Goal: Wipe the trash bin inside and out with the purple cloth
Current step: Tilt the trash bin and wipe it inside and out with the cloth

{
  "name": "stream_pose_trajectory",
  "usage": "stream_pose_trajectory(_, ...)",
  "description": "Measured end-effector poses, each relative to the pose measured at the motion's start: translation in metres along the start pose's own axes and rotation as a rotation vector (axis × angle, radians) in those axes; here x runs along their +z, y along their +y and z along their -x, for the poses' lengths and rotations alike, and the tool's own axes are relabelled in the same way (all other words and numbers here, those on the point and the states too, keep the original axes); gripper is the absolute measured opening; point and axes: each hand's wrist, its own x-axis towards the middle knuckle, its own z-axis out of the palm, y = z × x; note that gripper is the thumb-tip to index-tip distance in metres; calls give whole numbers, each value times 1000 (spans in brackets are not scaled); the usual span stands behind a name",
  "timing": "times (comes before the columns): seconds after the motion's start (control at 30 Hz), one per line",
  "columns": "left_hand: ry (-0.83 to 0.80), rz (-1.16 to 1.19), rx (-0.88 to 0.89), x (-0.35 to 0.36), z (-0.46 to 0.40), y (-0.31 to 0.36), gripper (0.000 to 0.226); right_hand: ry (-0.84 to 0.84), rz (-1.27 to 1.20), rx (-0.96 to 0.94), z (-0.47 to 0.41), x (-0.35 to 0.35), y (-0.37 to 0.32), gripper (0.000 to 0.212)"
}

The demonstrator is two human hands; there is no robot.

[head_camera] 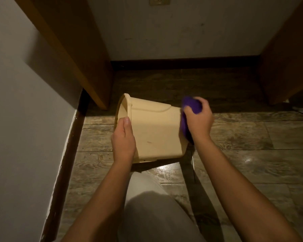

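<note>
bin [156, 130] lies tipped on its side above the floor [234, 137], left hand [123, 138] curled on its rim. right hand [198, 119] clutches the cloth [192, 106] against the base; press firmly, rotate the bin steadily.

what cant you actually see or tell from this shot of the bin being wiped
Head view only:
- Inside of the trash bin: its mouth faces away to the left, so only a sliver past the rim shows.
- Bin's base: covered by the purple cloth and the right hand.
- Left hand fingers: hidden behind the rim.
- Wall socket: cut off by the top edge.
- Dirt left on the bin: too dim to judge.
</note>
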Motion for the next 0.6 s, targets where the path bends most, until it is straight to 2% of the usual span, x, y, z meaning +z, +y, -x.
stream_pose_trajectory(0.17, -50, -56, 56, 4, 5, 11, 34, -469, 58, -118, 0, 40, -76, 40)
stream_pose_trajectory(0.23, -65, -41, 118, 5, 9, 16, 33, -571, 128, -176, 9, 52, -86, 44)
stream_pose_trajectory(0.47, -47, 48, 137, 6, 10, 17, 29, -636, 59, -338, 43, 34, -65, 48)
stream_pose_trajectory(0.6, -60, 84, 97, 6, 2, 13, 29, -679, 152, -441, 71, 27, -31, 46)
